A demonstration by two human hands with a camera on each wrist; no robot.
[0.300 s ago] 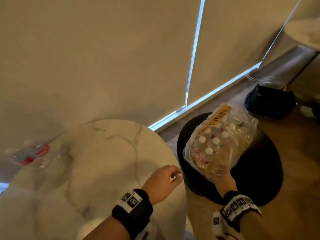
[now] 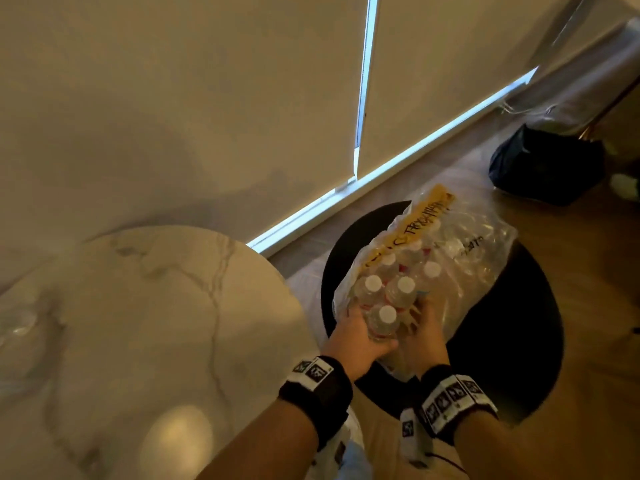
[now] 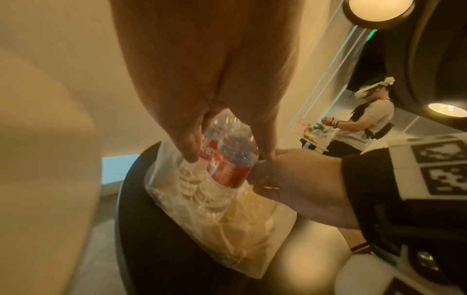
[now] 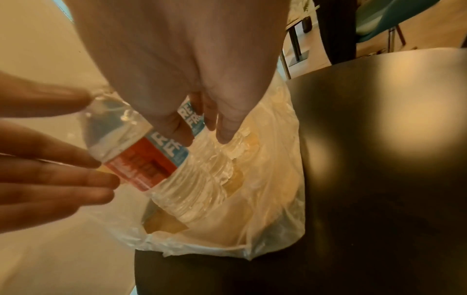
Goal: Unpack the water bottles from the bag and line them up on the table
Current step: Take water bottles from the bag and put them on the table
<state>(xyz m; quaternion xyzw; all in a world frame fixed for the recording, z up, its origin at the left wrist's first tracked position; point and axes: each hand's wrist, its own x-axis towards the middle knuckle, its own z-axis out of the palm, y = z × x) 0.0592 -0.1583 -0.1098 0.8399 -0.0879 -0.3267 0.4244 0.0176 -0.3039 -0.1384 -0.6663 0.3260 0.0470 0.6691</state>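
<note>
A clear plastic bag (image 2: 460,258) with a yellow strip lies on a round black stool (image 2: 519,344). It holds several water bottles with white caps. One water bottle (image 2: 383,322) with a red and blue label sticks out of the bag's mouth, between my hands. My left hand (image 2: 360,337) grips this bottle (image 3: 227,159), fingers on one side and thumb on the other. My right hand (image 2: 424,327) holds the same bottle (image 4: 149,159) at its label, thumb across it. The marble table (image 2: 138,323) is to the left.
A blurred clear shape (image 2: 17,322) sits at the table's far left edge. A dark bag (image 2: 547,164) lies on the wooden floor by the blinds. Another person (image 3: 366,123) stands in the background of the left wrist view.
My left hand has moved from the table's edge across to the bag and taken hold of the bottle. My right hand has stayed at the bag's mouth.
</note>
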